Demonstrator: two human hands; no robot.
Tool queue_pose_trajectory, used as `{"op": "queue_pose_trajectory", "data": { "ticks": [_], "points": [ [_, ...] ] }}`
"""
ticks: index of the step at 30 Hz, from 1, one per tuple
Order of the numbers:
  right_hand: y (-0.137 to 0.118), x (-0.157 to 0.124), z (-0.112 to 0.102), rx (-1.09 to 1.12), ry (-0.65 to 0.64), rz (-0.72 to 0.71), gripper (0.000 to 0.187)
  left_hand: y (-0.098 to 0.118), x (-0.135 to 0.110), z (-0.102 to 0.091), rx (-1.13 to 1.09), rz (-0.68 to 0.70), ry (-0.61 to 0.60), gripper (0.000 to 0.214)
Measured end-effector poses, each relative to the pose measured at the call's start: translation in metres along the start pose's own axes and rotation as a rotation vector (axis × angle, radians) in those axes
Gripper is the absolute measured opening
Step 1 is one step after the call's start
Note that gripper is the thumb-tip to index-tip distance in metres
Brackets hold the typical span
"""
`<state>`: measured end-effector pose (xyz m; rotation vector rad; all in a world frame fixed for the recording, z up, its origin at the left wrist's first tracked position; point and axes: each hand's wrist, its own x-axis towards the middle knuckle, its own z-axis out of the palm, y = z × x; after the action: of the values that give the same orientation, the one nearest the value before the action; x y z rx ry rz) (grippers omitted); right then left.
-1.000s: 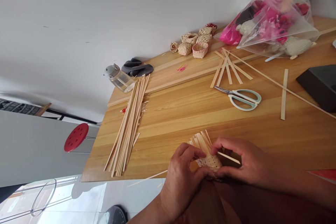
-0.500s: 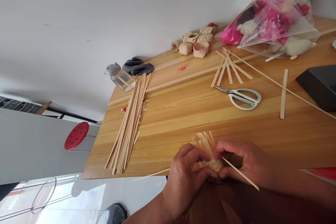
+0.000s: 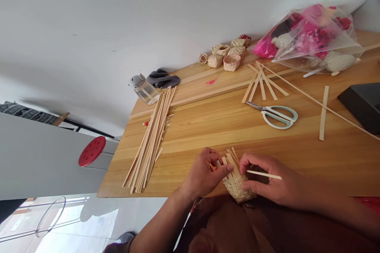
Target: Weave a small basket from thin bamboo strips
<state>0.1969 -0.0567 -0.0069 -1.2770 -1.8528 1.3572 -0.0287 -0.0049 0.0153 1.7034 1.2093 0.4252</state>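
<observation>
The likeliest trouble lies in the upright strips (image 3: 230, 159) that rise from the half-woven basket (image 3: 238, 190): they look thin and dry, so a sharp bend or an uneven squeeze could crack one or push it out of its row. The narrow strip (image 3: 265, 174) poking out towards 3 o'clock has a free end, and if it snags on the palm or is let slack, the top rows could loosen and the wall could lean. The basket seems to depend mostly on the right hand (image 3: 244, 178) for steadiness; should that grip ease, it could swing or slip off towards the lap at 6 o'clock

The left hand (image 3: 221, 164), at the basket's 10 o'clock, has its thumb laid over the strips with the fingertips curled behind, closed around a few of them; how hard it presses, one cannot tell. The right hand, at 3 o'clock, is bent in a C, a gap between thumb and forefinger, yet both tips bear on the basket's side, clamping it, with the narrow strip emerging by the forefinger

The basket sits by the near edge of the bench (image 3: 196, 126), tilted, its strip ends pointing towards 11 o'clock; whether its base rests on the lap is unclear. The scissors (image 3: 278, 117) lie at 1 o'clock from it, well apart from both hands, and a bundle of long strips (image 3: 152, 138) lies at 10 o'clock
</observation>
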Motion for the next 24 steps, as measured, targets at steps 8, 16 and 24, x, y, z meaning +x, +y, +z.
{"op": "queue_pose_trajectory", "data": {
  "ticks": [8,16,24],
  "points": [
    [0.001,0.012,-0.018,0.134,-0.139,0.045,0.087,-0.001,-0.001,0.001,-0.259,-0.015,-0.081,0.028],
    [-0.018,0.047,-0.055,0.029,-0.381,0.065,0.065,0.006,0.002,-0.001,-0.212,0.058,-0.153,0.019],
    [-0.032,0.063,-0.057,-0.062,-0.514,0.141,0.056,0.013,0.003,-0.008,-0.131,0.083,-0.218,0.020]
  ]
}}
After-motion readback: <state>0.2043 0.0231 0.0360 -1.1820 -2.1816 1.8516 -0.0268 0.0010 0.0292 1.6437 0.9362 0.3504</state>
